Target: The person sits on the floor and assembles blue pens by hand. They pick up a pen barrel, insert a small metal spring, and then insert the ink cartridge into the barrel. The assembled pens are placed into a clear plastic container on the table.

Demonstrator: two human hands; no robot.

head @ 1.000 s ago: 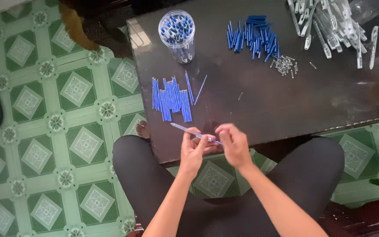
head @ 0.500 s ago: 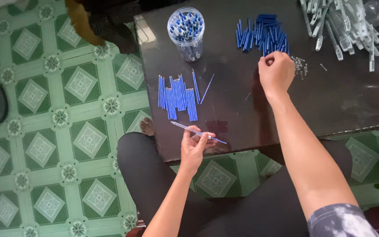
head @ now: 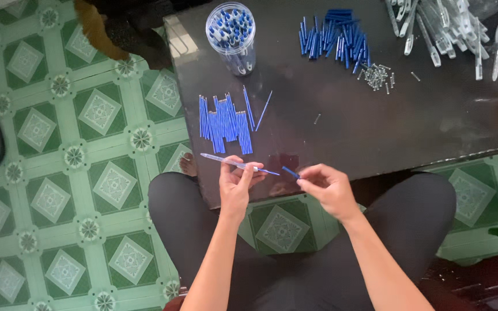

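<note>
Clear pen barrel (head: 226, 160) with blue refill tip protruding, held nearly level above bench (head: 433, 126) edge, tip rightward. Small blue pen piece (head: 290, 171) pinched just beside that tip, apart.

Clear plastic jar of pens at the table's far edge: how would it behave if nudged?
The tall clear plastic jar stands upright, narrow for its height, filled with blue-and-white pens, so it is probably top-heavy and apt to tip. The dark glossy table looks smooth, so a low push would likely slide it. On its side it would probably roll.
</note>
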